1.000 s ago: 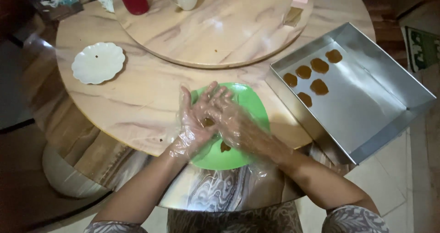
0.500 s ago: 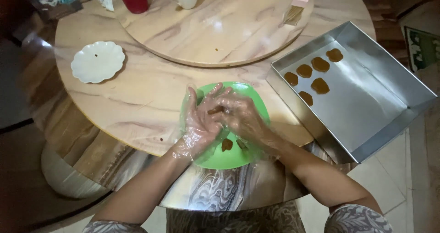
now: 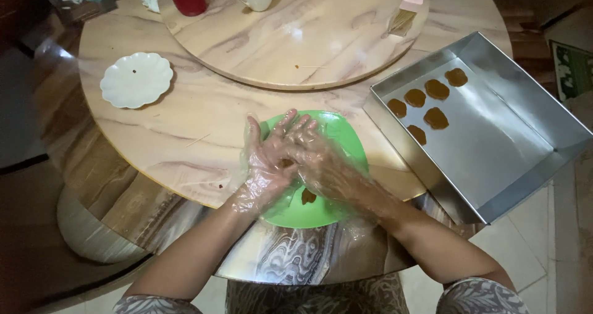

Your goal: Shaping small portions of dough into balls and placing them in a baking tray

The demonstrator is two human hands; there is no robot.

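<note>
Head view: left hand (image 3: 267, 166) and right hand (image 3: 318, 159), both in clear plastic gloves, are pressed palm to palm around a brown dough lump (image 3: 285, 163) over the green plate (image 3: 346, 142). Another dough piece (image 3: 308, 196) lies on the plate. The steel baking tray (image 3: 525, 135) at 3 o'clock holds five flattened pieces. Risk: loose glove film could snag the sticky dough and tear it.
</note>
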